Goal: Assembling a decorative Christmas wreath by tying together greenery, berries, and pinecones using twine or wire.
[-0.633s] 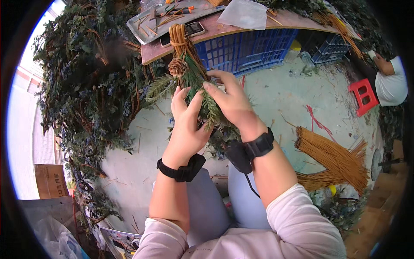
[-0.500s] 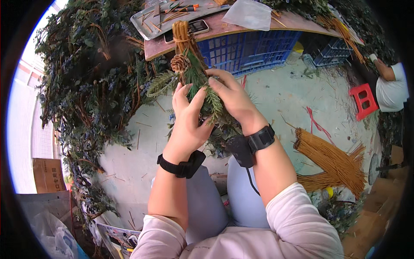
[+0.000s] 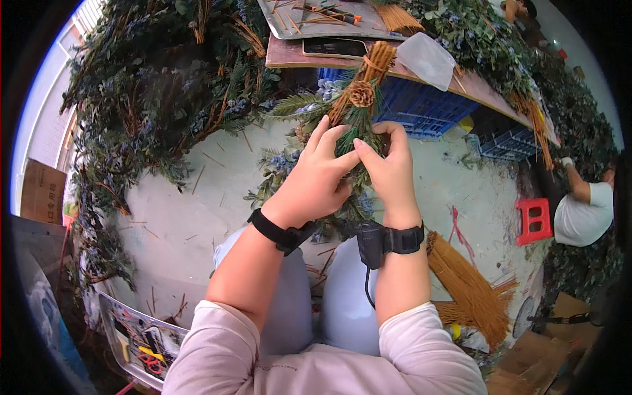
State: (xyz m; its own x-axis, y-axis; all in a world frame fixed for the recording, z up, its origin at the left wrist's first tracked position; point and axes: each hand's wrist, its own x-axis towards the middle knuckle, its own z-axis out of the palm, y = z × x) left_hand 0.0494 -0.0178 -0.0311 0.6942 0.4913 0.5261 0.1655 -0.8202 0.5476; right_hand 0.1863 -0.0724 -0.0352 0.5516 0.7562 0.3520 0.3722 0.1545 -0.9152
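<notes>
An artificial greenery spray (image 3: 359,122) stands up in front of me, above my knees. At its top, brown twig stems (image 3: 376,64) are bound together, and a pine cone (image 3: 361,94) sits just below the binding. Blue berries (image 3: 284,160) and leafy sprigs spread out at its left side. My left hand (image 3: 316,174) grips the spray from the left, its fingers among the needles. From the right, my right hand (image 3: 393,168) pinches the greenery with bent fingers, its thumb close to the left fingertips. What lies exactly between the fingertips is hidden.
A table (image 3: 289,54) ahead holds a tray (image 3: 316,25) of tools, a phone (image 3: 334,48) and a plastic bag (image 3: 426,60). Blue crates (image 3: 421,108) stand beneath. Twig bundles (image 3: 469,283) lie at right, near a red stool (image 3: 534,222) and another person (image 3: 582,214). A tool tray (image 3: 141,339) stands lower left.
The whole view has shifted. The spray now leans to the right, with more of its berries and left-hand sprigs showing. My two hands have come closer together on it.
</notes>
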